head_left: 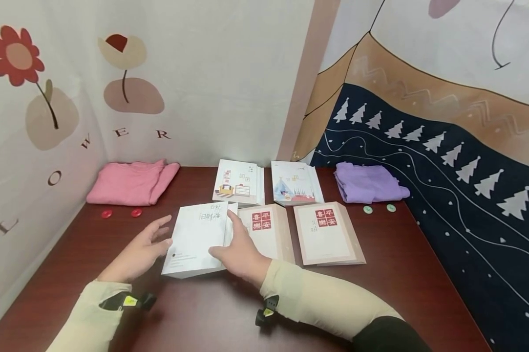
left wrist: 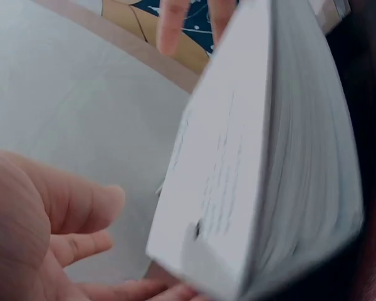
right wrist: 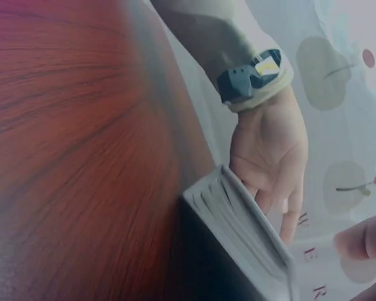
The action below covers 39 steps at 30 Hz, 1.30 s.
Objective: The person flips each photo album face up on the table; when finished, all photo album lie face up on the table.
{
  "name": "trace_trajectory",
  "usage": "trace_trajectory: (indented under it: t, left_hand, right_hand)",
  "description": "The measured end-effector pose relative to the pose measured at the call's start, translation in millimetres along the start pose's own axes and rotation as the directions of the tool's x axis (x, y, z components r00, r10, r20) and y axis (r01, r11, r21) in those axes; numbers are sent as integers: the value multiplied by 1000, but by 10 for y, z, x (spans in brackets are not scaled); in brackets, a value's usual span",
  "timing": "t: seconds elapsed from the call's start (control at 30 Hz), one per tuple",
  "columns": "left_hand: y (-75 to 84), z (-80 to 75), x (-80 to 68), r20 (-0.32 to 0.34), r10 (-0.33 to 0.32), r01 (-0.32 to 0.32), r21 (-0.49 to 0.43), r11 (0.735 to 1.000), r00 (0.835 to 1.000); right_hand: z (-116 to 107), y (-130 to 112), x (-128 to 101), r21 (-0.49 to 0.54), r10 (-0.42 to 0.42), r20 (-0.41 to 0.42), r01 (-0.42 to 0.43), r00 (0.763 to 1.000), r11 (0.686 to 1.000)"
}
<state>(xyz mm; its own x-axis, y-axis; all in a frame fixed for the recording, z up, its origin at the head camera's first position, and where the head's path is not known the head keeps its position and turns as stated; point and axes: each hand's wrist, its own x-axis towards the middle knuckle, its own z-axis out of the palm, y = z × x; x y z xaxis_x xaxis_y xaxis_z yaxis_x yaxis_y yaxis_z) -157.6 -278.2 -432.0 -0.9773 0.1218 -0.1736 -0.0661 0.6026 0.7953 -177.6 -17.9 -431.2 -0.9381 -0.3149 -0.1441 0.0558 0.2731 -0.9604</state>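
Observation:
A thick white book (head_left: 196, 239) with dark lettering lies near the middle of the table, its front edge toward me. Beside its left edge is my left hand (head_left: 143, 252), thumb and fingers spread. In the left wrist view that thumb (left wrist: 88, 207) stands off from the white cover (left wrist: 219, 144), with the lower fingers near its corner. My right hand (head_left: 244, 254) reaches over the book's right side, thumb above the cover and index finger extended along the far right edge. The right wrist view shows page edges (right wrist: 235, 226) close over the tabletop.
Two beige books with red squares, one partly behind my right hand (head_left: 268, 234) and one to the right (head_left: 327, 234), lie alongside. Behind are two illustrated white books (head_left: 237, 181) (head_left: 292, 183). Pink cloth (head_left: 130, 183) with red buttons (head_left: 136, 212) and purple cloth (head_left: 370, 183) with green buttons (head_left: 368, 209) flank them.

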Motion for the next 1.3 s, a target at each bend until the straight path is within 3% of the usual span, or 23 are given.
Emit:
trace_trajectory:
  t: [0.17, 0.53, 0.8, 0.97, 1.13, 1.3]
  left_hand:
    - [-6, 20, 20, -10, -16, 15, -38, 999, 1000]
    - [38, -7, -20, -32, -32, 33, 39, 999, 999]
    - [230, 104, -62, -110, -20, 28, 68, 997, 994]
    - [423, 298, -77, -164, 92, -85, 49, 995, 982]
    - [551, 590, -5, -90, 175, -179, -39, 983, 980]
    - [617, 854, 122, 29, 164, -161, -86, 983, 986]
  right_hand:
    - [29, 51, 113, 95, 46, 27, -49, 999, 994]
    - [-131, 52, 179, 101, -17, 137, 3, 990, 995]
    - [-605, 23, 113, 120, -44, 84, 34, 996, 992]
    - [-951, 72, -5, 67, -41, 13, 40, 999, 997]
    - [-1171, 170, -124, 4, -18, -36, 18, 999, 1000]
    - [-1295, 279, -197, -30, -17, -49, 15, 999, 999]
